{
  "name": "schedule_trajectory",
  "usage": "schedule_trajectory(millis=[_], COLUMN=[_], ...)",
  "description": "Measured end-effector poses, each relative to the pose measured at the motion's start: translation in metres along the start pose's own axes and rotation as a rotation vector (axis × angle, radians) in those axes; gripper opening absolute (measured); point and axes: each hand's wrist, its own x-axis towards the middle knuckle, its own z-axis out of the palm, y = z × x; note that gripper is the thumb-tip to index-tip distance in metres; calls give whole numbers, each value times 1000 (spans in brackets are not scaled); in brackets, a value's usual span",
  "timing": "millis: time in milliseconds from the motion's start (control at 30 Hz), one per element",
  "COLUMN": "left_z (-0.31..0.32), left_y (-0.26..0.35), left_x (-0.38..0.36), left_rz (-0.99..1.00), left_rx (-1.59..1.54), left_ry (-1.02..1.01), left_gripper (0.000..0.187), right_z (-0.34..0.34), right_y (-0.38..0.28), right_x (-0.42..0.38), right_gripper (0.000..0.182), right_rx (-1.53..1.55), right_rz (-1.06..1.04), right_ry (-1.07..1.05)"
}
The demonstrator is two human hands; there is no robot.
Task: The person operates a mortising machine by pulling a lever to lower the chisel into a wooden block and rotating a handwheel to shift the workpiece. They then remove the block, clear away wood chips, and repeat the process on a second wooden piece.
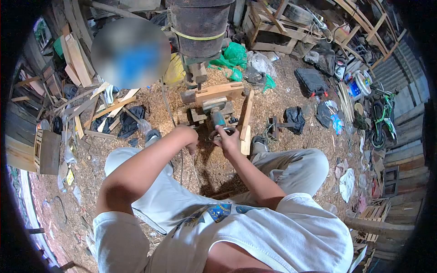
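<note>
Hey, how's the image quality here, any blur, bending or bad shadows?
Head view: black corners and strongly bowed edges, like a fisheye lens; a round smear hides detail at upper left; washed-out, pinkish light along the left edge; a dark shadow on the wood shavings between the knees; the white shirt is bright, but its folds show.

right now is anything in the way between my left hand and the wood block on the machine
Yes, dark metal clamp parts appear to stand between your left hand and the wood block. Your right hand, on the round handle, is off to the right of that path.
</note>
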Motion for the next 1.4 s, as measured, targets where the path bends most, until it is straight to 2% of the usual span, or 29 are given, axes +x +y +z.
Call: schedule_trajectory(millis=[100,233,300,333,367,433,467,500,600,700,767,833,900,933,967,1033,1067,1100,1167,1267,1300,1367,1400], left_z=[-1,1,2,2,3,2,1,2,4,3,-4,-19,-31,-40,-47,-57,-59,-61,-61,-61,-63,-65,-66], left_y=[0,0,1,1,2,4,4,4,-1,-6,-6,-3,-9,-9,-11,-15,-18,-21,-27,-27,-26,-24,-23], left_x=[-1,6,10,12,14,14,13,14,20,27,25,3,-17,-36,-42,-46,-45,-43,-37,-30,-29,-25,-25], left_rz=[-22,-24,-20,-21,-23,-5,-12,14,91,157,183,186,254,292,283,344,343,337,321,259,207,189,185], left_rx=[-1,14,17,25,23,54,60,55,9,6,-37,-28,-88,-56,-47,-90,-92,-84,-119,-68,-40,-43,-53], left_ry=[-19,-43,-28,-14,-13,17,21,24,65,75,32,58,165,286,300,467,527,537,559,467,406,352,314], left_gripper=[70,71,71,71,71,70,70,69,68,69,71,71,71,63,63,55,49,49,51,53,53,60,63], right_z=[3,-17,-24,-22,-22,-16,-10,-6,19,44,73,95,118,132,144,170,179,191,197,210,217,228,227], right_y=[-10,6,7,6,2,-26,-30,-42,-112,-180,-221,-267,-309,-324,-339,-372,-384,-391,-409,-439,-447,-456,-457], right_x=[-17,12,20,25,31,37,49,56,43,49,60,68,73,90,105,120,130,125,116,99,104,118,112], right_gripper=[87,86,99,83,83,69,56,51,48,57,63,64,68,70,74,81,87,91,97,100,100,102,104], right_rx=[-179,-418,-478,-429,-429,-223,-266,-200,-169,-228,-32,-17,35,48,94,29,29,124,164,206,205,187,186], right_rz=[-96,-220,-358,-424,-426,-382,-495,-514,-635,-642,-734,-832,-809,-829,-830,-551,-478,-479,-491,-491,-500,-375,-400], right_ry=[13,20,-76,-27,-30,-82,7,-52,-49,-131,-149,-189,-246,-284,-395,-417,-589,-585,-795,-932,-939,-881,-902])
